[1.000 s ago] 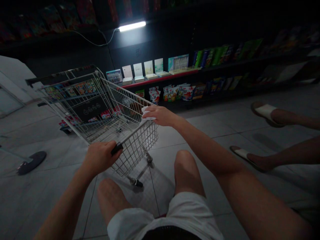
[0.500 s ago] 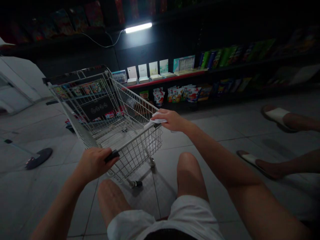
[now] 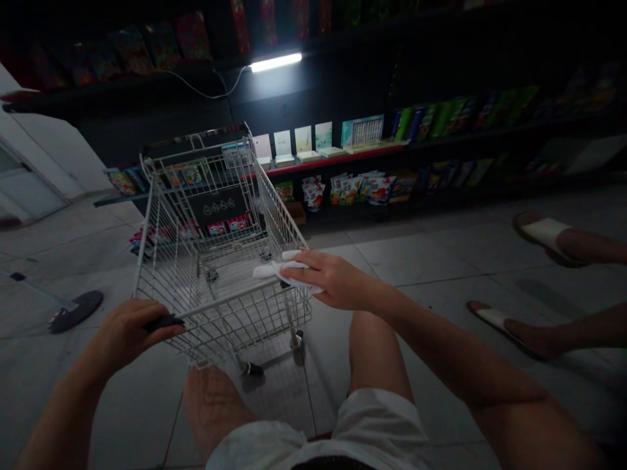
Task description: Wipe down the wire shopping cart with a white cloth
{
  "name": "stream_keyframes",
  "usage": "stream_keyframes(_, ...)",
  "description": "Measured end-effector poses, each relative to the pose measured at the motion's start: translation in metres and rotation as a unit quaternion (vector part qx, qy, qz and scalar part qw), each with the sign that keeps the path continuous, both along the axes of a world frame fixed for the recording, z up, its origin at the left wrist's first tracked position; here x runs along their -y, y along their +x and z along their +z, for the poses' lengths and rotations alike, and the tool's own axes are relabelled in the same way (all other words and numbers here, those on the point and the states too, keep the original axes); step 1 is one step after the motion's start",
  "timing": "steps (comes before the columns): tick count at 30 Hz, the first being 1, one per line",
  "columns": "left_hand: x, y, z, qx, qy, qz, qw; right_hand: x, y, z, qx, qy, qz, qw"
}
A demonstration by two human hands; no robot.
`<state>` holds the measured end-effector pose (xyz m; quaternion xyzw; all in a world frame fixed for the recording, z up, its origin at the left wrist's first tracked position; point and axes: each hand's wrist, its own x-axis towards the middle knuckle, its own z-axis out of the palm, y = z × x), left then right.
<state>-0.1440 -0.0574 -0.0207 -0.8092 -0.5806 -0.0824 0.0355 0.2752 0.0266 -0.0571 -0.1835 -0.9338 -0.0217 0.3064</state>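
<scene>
A wire shopping cart stands in front of my knees, its basket facing the shelves. My left hand is wrapped round a black corner piece at the near left of the cart's rim. At the near right corner, my right hand presses a white cloth onto the rim, fingers closed over it. Part of the cloth hangs past the fingertips toward the basket. Inside the cart, a dark panel with a row of round figures sits at the far end.
Behind the cart, a dark shelf carries booklets, boxes and snack bags under a lit tube lamp. A post's round base rests on the floor at left. Another person's sandalled feet are at right.
The cart has swung round and its near rim has shifted left. My left hand moved left and slightly down with it. My right hand, with the cloth, came lower and nearer.
</scene>
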Motion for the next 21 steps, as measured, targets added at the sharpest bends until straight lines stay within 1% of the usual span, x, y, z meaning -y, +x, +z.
stream_keyframes(1,-0.001,-0.004,0.002,0.003,-0.019,-0.007,1.000,0.000,0.002,0.003,0.012,-0.002,0.015,1.000)
stream_keyframes(3,-0.005,-0.006,0.007,0.012,-0.044,0.003,0.999,-0.006,0.006,0.008,0.029,-0.011,0.039,0.999)
stream_keyframes(5,-0.008,0.005,0.012,0.022,-0.025,0.027,0.999,-0.020,0.009,0.010,0.031,-0.020,0.047,0.998)
stream_keyframes(6,-0.009,0.017,0.014,0.024,-0.003,0.025,0.999,-0.030,0.009,0.011,0.029,-0.022,0.045,0.998)
stream_keyframes(7,-0.011,0.032,0.015,0.028,0.022,0.011,0.999,-0.042,0.008,0.010,0.025,-0.023,0.039,0.999)
stream_keyframes(8,-0.012,0.051,0.016,0.028,0.032,-0.020,0.999,-0.054,0.006,0.010,0.020,-0.024,0.030,0.999)
stream_keyframes(11,-0.017,0.116,0.013,0.010,0.061,-0.108,0.992,-0.092,-0.002,0.004,-0.010,-0.034,-0.021,0.999)
stream_keyframes(13,-0.021,0.159,0.009,-0.016,0.072,-0.133,0.988,-0.111,-0.008,-0.002,-0.045,-0.046,-0.065,0.996)
stream_keyframes(14,-0.022,0.177,0.007,-0.034,0.073,-0.126,0.989,-0.116,-0.011,-0.006,-0.067,-0.051,-0.081,0.993)
stream_keyframes(16,-0.026,0.208,0.003,-0.056,0.072,-0.099,0.991,-0.115,-0.013,-0.014,-0.112,-0.060,-0.094,0.987)
stream_keyframes(17,-0.027,0.220,0.002,-0.057,0.070,-0.084,0.992,-0.108,-0.014,-0.018,-0.131,-0.064,-0.087,0.985)
stream_keyframes(19,-0.032,0.236,-0.002,-0.061,0.050,-0.059,0.995,-0.083,-0.013,-0.027,-0.160,-0.069,-0.054,0.983)
stream_keyframes(21,-0.038,0.243,-0.007,-0.060,0.037,-0.040,0.997,-0.050,-0.015,-0.036,-0.182,-0.070,-0.019,0.981)
